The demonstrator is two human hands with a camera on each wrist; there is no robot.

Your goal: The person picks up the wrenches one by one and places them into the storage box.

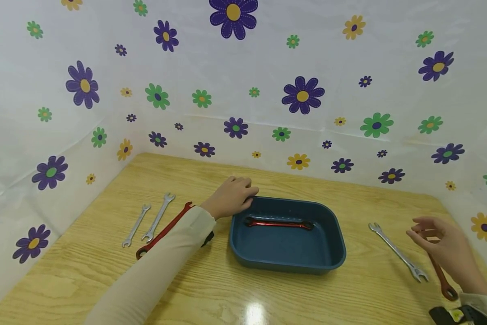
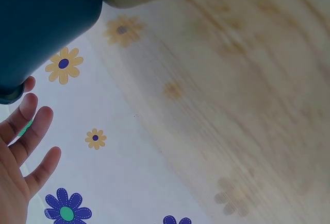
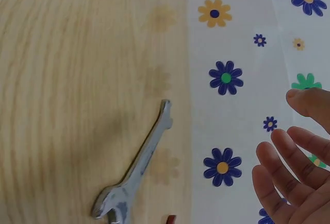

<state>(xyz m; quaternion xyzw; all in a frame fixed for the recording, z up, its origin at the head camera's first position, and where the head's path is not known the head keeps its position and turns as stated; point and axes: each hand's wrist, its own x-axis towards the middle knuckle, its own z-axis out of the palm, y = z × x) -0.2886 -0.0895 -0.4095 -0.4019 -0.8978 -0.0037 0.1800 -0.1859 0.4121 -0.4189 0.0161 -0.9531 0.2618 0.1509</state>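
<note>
My left hand (image 1: 232, 196) is at the far left corner of a dark blue bin (image 1: 288, 266), pinching its rim; in the left wrist view the other fingers (image 2: 38, 131) spread loosely beside the bin. A red combination wrench (image 1: 280, 224) lies inside, along the back wall. On the right, my right hand (image 1: 446, 246) hovers with bent, loose fingers and nothing in them. Below it lies another red wrench (image 1: 443, 277), partly hidden by the hand. A silver open-end wrench (image 1: 397, 252) lies just left of that hand; the right wrist view also shows this silver wrench (image 3: 136, 165).
Left of the bin, two silver wrenches (image 1: 136, 225) (image 1: 159, 217) and a longer red wrench (image 1: 166, 230) lie side by side, the red one partly under my left forearm. A flower-printed white sheet (image 1: 259, 58) rises behind and beside the wooden table (image 1: 178, 293).
</note>
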